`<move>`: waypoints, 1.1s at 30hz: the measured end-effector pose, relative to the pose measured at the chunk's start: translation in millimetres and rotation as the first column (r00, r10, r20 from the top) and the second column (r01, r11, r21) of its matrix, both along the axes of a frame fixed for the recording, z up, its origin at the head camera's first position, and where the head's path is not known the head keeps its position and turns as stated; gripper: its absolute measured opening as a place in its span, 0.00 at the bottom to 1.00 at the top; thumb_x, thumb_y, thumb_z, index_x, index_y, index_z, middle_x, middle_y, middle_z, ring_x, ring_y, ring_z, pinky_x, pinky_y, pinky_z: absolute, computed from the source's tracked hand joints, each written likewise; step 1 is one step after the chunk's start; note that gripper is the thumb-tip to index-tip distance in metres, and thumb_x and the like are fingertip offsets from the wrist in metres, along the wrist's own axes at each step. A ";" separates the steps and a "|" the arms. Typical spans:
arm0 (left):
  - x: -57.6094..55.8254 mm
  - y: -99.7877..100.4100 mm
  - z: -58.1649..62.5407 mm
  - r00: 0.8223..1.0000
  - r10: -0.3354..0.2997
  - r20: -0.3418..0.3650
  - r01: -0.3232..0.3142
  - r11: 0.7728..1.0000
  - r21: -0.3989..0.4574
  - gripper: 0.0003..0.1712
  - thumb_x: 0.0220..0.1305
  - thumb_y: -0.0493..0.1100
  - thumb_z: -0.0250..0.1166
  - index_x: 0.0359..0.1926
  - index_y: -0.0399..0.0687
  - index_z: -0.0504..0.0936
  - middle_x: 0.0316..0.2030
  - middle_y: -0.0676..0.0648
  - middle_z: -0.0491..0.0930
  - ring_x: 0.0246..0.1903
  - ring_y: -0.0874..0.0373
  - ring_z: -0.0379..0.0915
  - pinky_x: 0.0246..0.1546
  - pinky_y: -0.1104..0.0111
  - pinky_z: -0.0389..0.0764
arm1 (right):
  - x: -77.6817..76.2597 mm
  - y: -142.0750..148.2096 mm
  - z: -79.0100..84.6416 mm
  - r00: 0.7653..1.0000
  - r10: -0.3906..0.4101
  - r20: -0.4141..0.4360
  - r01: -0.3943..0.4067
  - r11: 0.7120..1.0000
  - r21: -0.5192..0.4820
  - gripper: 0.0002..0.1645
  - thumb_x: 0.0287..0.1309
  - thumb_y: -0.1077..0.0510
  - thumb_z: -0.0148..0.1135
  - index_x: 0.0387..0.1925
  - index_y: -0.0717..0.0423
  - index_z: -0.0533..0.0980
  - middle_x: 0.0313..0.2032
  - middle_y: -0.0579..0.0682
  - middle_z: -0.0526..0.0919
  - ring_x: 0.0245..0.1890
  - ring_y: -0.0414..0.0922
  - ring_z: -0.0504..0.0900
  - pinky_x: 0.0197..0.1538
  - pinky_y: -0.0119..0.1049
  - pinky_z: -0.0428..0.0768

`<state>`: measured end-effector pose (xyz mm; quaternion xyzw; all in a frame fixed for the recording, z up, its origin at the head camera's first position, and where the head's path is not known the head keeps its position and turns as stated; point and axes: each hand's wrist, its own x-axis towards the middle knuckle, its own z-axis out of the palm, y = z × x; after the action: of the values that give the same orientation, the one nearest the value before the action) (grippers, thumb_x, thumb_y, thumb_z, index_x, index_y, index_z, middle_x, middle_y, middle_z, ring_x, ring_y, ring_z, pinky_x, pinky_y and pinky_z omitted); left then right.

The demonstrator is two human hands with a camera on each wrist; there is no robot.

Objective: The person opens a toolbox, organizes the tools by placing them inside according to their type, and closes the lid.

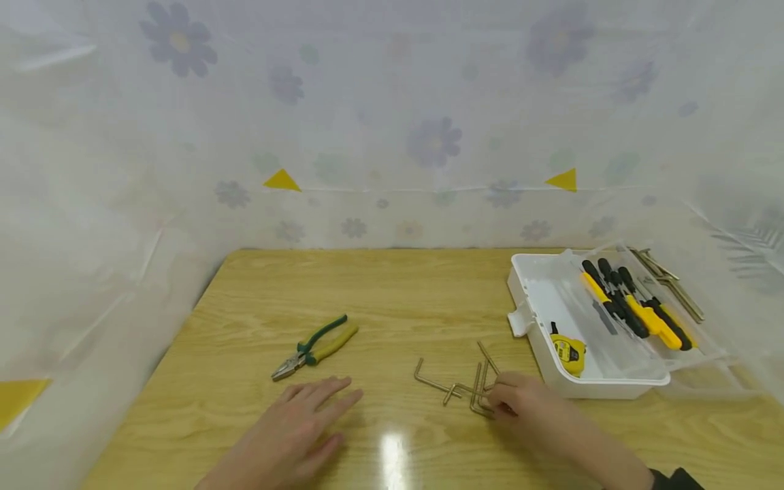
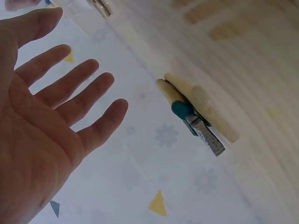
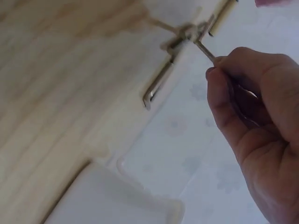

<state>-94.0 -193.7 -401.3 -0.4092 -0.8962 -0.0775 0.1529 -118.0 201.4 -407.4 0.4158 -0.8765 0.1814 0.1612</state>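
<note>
My right hand (image 1: 527, 403) pinches the end of a brass-coloured hex key (image 3: 205, 51) between thumb and forefinger, as the right wrist view shows. Several more L-shaped hex keys (image 1: 436, 386) lie in a loose cluster on the wooden table, some crossing each other. My left hand (image 1: 300, 430) is spread palm down near the front of the table, its fingers extended and holding nothing. Just beyond its fingertips lie pliers (image 1: 333, 346) with green and yellow handles, their jaws pointing left; the left wrist view also shows these pliers (image 2: 183, 110).
A white toolbox (image 1: 603, 389) stands open at the right, a yellow tape measure (image 1: 571, 355) inside. Its clear lid (image 1: 713, 350) leans to the right, with several black-and-yellow screwdrivers (image 1: 625, 309) and brass-coloured rods (image 1: 682, 299) around it. A patterned sheet (image 1: 392, 122) hangs behind the table (image 1: 392, 286).
</note>
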 end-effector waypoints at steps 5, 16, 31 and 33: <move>-6.9 3.5 1.7 0.998 -0.015 -0.058 0.015 1.000 0.006 0.36 0.60 0.51 0.73 0.69 0.53 0.75 0.64 0.48 0.78 0.60 0.53 0.78 0.53 0.55 0.82 | -4.6 14.5 2.2 0.981 -0.029 -0.191 -0.008 0.982 -0.190 0.14 0.61 0.63 0.64 0.21 0.46 0.75 0.26 0.39 0.77 0.24 0.27 0.70 0.26 0.15 0.69; -22.4 33.3 8.1 0.975 -0.213 -0.066 0.215 0.976 0.020 0.36 0.63 0.51 0.72 0.71 0.56 0.72 0.70 0.47 0.74 0.66 0.51 0.74 0.57 0.55 0.82 | -7.2 70.1 37.4 0.815 -0.421 -0.397 0.276 0.886 -0.373 0.36 0.71 0.35 0.51 0.17 0.55 0.81 0.23 0.48 0.86 0.22 0.31 0.81 0.25 0.20 0.76; -15.0 70.4 3.2 0.946 -0.323 0.036 0.324 0.945 -0.047 0.32 0.69 0.55 0.65 0.72 0.60 0.71 0.72 0.49 0.70 0.70 0.54 0.69 0.62 0.56 0.77 | -3.5 168.5 53.3 0.560 -0.809 -0.179 0.655 0.565 -0.502 0.25 0.67 0.54 0.61 0.32 0.79 0.82 0.33 0.75 0.83 0.34 0.03 0.54 0.36 0.04 0.56; -14.8 71.8 2.1 0.943 -0.331 0.020 0.332 0.942 -0.058 0.33 0.68 0.56 0.65 0.72 0.60 0.71 0.72 0.49 0.70 0.70 0.54 0.69 0.61 0.56 0.77 | -2.9 176.7 55.0 0.511 -0.856 -0.077 0.716 0.473 -0.513 0.13 0.62 0.66 0.63 0.35 0.79 0.83 0.26 0.53 0.87 0.28 0.06 0.55 0.28 0.07 0.56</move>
<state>-108.8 -121.9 -399.1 -0.5582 -0.8172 -0.0769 0.1208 -120.9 378.1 -352.5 -0.0633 -0.8672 0.1967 0.4530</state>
